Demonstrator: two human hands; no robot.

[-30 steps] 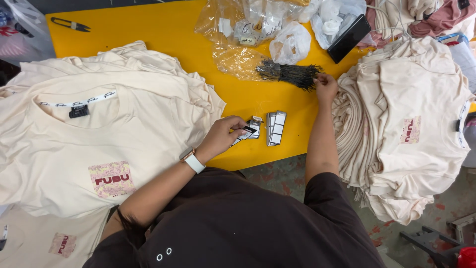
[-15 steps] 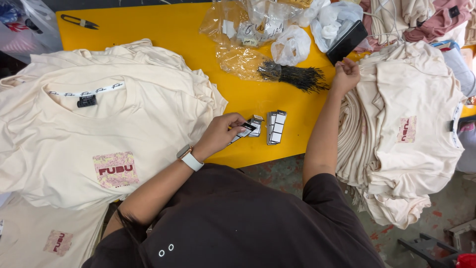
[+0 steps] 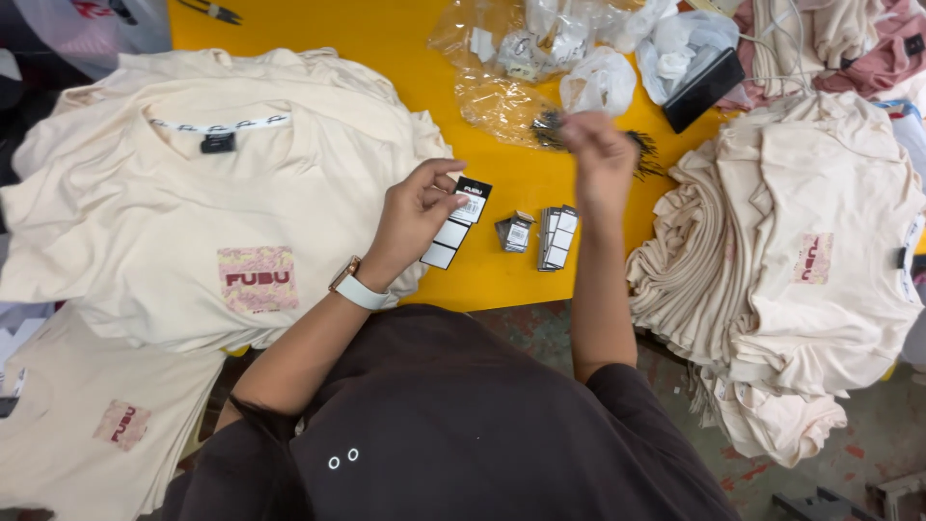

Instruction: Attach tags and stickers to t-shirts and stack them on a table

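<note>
Yellow table (image 3: 405, 48): cream shirts (image 3: 193, 203) at nine o'clock, shirt stack (image 3: 801, 260) at three, plastic bags (image 3: 559, 48) at twelve, tag bundles (image 3: 540, 234) centre.

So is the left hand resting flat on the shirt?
No, the left hand is lifted, holding a black-and-white tag over the table beside the shirt.

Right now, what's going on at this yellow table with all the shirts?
A person sits at a yellow table with cream T-shirts. The left hand holds a black and white hang tag beside a shirt spread flat. The right hand is raised over a bundle of dark strings, fingers pinched; what it holds is too blurred to tell. More tags sit on the table between the hands, and a stack of folded shirts lies to the right.
</note>
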